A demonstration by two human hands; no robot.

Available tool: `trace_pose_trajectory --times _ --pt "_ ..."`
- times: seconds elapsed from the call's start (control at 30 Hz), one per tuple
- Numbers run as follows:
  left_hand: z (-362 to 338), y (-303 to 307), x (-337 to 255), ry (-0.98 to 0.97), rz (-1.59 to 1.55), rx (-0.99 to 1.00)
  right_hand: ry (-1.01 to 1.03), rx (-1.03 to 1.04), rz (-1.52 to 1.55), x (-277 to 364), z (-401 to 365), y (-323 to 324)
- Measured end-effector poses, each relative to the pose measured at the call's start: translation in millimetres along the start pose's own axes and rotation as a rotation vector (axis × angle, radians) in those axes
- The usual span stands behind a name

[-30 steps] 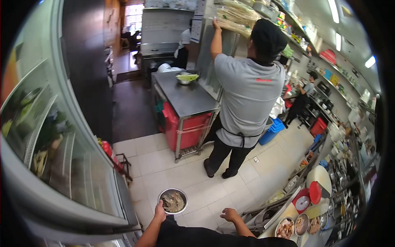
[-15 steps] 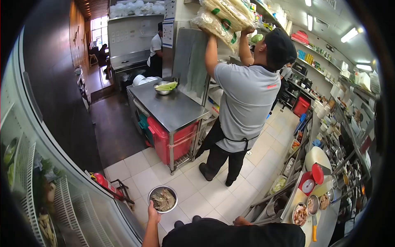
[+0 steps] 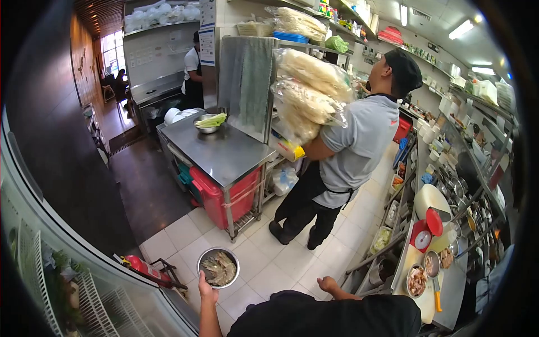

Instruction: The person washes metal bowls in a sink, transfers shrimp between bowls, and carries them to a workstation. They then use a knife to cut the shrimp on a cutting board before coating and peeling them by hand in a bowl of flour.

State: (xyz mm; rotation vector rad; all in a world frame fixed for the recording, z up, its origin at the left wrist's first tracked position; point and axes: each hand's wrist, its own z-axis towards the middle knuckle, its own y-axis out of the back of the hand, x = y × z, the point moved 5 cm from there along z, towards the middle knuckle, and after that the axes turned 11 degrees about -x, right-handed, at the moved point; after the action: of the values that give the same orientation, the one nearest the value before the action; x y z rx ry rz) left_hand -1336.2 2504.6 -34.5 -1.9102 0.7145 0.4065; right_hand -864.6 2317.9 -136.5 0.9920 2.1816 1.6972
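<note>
My left hand (image 3: 208, 291) is closed on the rim of a steel bowl (image 3: 234, 279) and holds it over the tiled floor. Raw grey shrimp (image 3: 222, 268) lie inside the bowl. Low in front of my body, my right hand (image 3: 328, 285) is loosely curled, with nothing visible in it. Ahead, a co-worker in a grey shirt (image 3: 365, 146) hugs clear bags of pale dried noodles (image 3: 311, 95) against the chest.
A steel table (image 3: 222, 154) stands ahead, with a bowl of celery (image 3: 209, 122) on it and a red bin (image 3: 227, 194) beneath. Left are a glass-door fridge (image 3: 73, 236) and a fire extinguisher (image 3: 147, 266). The right counter (image 3: 449, 300) carries a knife (image 3: 437, 296), a scale (image 3: 421, 238) and meat bowls.
The co-worker has brought the noodle bags down from overhead to chest height. My view has shifted slightly. My left hand still holds the shrimp bowl, and my right forearm shows more.
</note>
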Motion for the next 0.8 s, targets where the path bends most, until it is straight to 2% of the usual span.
trace_pose_trajectory --times 0.07,0.1,0.13,0.2,0.23,0.3,0.43,0.5,0.53,0.6,0.63,0.67,0.73,0.77,0.8 --pt "2.8 -5.7 -4.1 -0.039 -0.001 0.017 0.062 -0.078 -0.011 -8.9 7.0 2.2" --pt "4.4 -6.1 -4.5 -0.037 0.008 0.017 -0.076 -0.035 0.047 -24.9 18.3 -14.2" --pt "7.3 -8.1 -6.0 -0.045 0.001 0.023 -0.078 -0.035 0.055 -32.1 26.1 -15.1" --pt "12.9 -19.0 -12.5 -0.064 0.000 0.037 0.163 0.548 -0.432 -34.3 36.9 -40.8" --pt "11.2 -26.2 -16.4 -0.069 -0.004 0.033 0.170 0.544 -0.425 -36.4 41.5 -43.1" --pt "17.6 -32.9 -20.2 -0.078 -0.006 0.009 -0.192 0.441 0.027 -48.1 39.7 -44.7" --pt "36.9 -56.4 -28.5 -0.125 -0.019 0.010 -0.268 0.491 0.227 -30.2 53.5 -33.6" --pt "49.0 -67.5 -31.6 -0.151 -0.005 -0.043 -0.496 0.457 0.221 -21.3 57.3 -15.9" --pt "56.7 -73.4 -33.3 -0.177 0.000 -0.078 -0.490 0.469 0.216 -25.6 68.7 -19.7" --pt "71.6 -88.3 -34.6 -0.188 -0.010 -0.081 0.038 0.325 -0.241 -23.9 112.0 -21.5" --pt "78.7 -98.0 -35.6 -0.203 -0.011 -0.062 0.068 0.211 -0.224 -24.3 124.7 -19.1" --pt "84.9 -107.3 -35.6 -0.218 -0.016 -0.046 0.071 0.221 -0.234 -29.6 137.2 -19.0" --pt "93.4 -130.0 -38.2 -0.237 -0.002 -0.112 0.284 0.342 -0.377 -16.1 153.0 -3.4" --pt "97.3 -141.8 -39.4 -0.260 0.003 -0.118 0.301 0.362 -0.401 -28.2 160.7 -7.1" --pt "102.3 -151.2 -41.8 -0.290 0.009 -0.119 0.411 0.376 -0.412 -39.4 177.8 -24.1"
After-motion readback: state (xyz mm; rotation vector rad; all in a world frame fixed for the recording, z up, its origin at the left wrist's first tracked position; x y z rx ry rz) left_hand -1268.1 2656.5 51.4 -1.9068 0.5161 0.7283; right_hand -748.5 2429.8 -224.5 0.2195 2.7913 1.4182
